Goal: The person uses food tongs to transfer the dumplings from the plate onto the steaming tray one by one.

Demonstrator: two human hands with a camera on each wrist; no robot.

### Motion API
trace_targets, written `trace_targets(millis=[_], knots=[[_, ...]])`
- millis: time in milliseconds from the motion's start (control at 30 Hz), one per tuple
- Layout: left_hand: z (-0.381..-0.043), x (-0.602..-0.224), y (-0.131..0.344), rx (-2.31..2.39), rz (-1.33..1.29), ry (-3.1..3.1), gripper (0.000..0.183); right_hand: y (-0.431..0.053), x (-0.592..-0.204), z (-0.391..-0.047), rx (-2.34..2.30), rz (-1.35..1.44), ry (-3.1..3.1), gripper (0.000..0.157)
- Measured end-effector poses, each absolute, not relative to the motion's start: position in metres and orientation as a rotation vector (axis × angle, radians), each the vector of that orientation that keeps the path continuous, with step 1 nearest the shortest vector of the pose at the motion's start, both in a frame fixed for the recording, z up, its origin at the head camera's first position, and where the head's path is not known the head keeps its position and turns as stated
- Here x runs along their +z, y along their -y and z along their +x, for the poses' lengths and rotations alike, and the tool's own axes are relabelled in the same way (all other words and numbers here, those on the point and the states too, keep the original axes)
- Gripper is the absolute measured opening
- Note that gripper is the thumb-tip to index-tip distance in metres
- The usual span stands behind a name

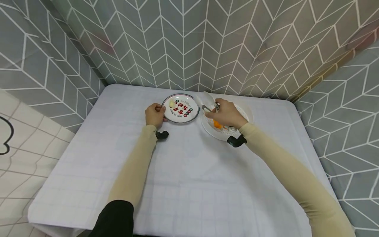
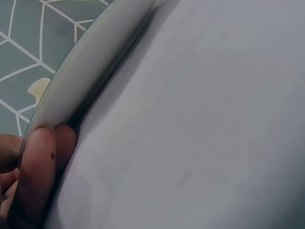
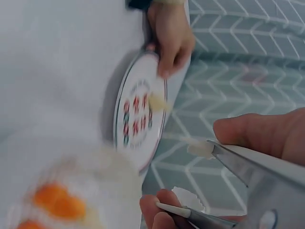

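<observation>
Fingers (image 2: 38, 164) against plate (image 2: 88, 62) underside: left wrist view | red lettering (image 1: 185, 107): head view

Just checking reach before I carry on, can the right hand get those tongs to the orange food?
Probably yes: the right hand holds the tongs with their jaws apart, near the orange food on the pale dish, and nothing visible covers it.

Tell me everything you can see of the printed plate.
The round white plate looks ceramic, with a dark-lined rim and red characters amid smaller print. A pale yellow piece sits on it. The left grip pinches its left edge, thumb above; whether it rests flat on the white tablecloth is unclear.
</observation>
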State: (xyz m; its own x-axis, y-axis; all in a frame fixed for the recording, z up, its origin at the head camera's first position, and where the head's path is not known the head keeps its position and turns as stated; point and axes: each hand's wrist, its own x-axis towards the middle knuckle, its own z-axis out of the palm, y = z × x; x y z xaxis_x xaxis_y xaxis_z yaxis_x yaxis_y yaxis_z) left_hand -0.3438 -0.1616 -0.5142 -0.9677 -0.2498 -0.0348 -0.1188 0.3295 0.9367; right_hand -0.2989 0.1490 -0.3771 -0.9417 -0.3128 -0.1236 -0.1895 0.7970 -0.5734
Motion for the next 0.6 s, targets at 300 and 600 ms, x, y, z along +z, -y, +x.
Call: trace_targets(millis=[300,600], knots=[[-0.343,-0.516,0.162,-1.732,0.323,2.434,0.024,-0.092,-0.399,-0.304,-0.882,-0.475,-2.724,0.055],[-0.342,-0.517,0.162,-1.747,0.284,2.397,0.023,-0.070,-0.417,-0.312,-0.848,-0.460,-2.695,0.068]])
